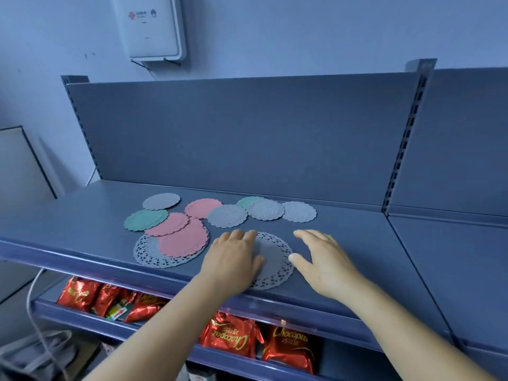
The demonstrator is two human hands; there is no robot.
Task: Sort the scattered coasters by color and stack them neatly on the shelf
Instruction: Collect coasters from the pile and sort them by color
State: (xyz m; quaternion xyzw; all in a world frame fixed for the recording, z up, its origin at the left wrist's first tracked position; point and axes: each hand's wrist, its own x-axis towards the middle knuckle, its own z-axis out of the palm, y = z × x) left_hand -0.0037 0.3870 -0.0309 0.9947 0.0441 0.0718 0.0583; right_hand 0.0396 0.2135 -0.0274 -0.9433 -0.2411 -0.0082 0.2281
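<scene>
Round scalloped coasters lie scattered on the blue-grey shelf. A large grey lace coaster lies near the front edge; my left hand rests flat on its left part, and my right hand touches its right rim with the thumb, fingers spread. To the left a second grey lace coaster lies under a large pink coaster. Further back are a pink coaster, another pink one, two green coasters and several small grey coasters.
The shelf's upright back panel rises behind the coasters. A slotted post divides it from a neighbouring bay on the right. Red snack packets fill the shelf below. A white box hangs on the wall.
</scene>
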